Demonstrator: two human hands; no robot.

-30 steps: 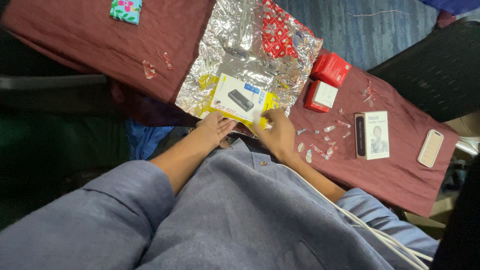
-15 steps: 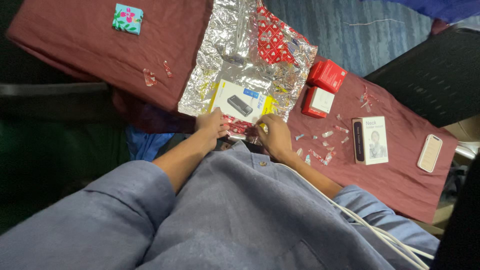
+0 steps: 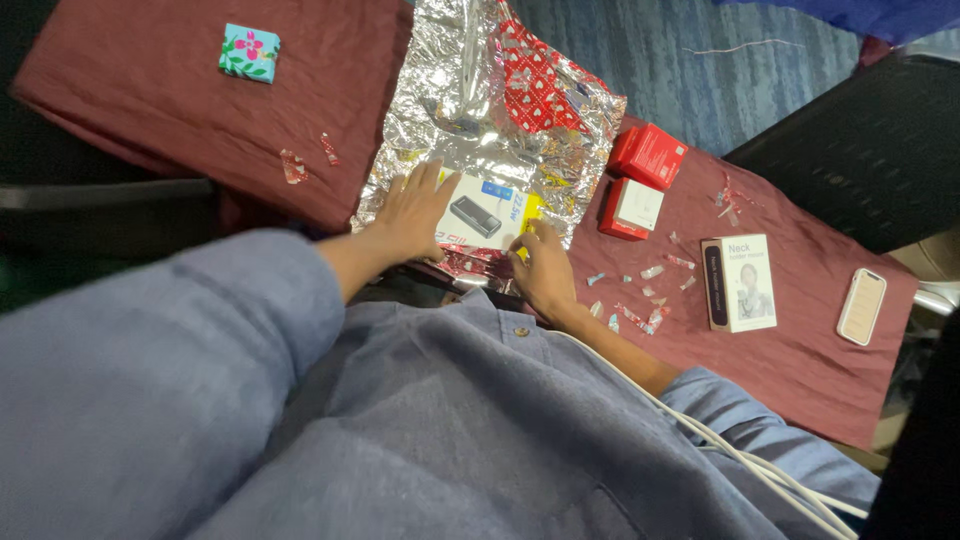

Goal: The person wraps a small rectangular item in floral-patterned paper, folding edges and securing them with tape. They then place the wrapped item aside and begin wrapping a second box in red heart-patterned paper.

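Both hands on box (image 3: 480,212): left hand (image 3: 412,212) fingers splayed flat; right hand (image 3: 543,268) seemingly pinching foil wrap (image 3: 480,262).

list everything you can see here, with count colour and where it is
wrapping sheet: 1, silver foil inside, red patterned outside, spread across the table middle
yellow and white box: 1, lying on the sheet's near edge
red boxes: 2, red with white, right of the sheet
white box: 1, white with a dark side, further right
phone: 1, pale, far right of the table
small wrapped parcel: 1, turquoise floral, far left
paper scraps: several, red and silver, scattered on the cloth
tablecloth: 1, maroon, covering the table
left hand: flat on the yellow and white box
right hand: at the sheet's near edge
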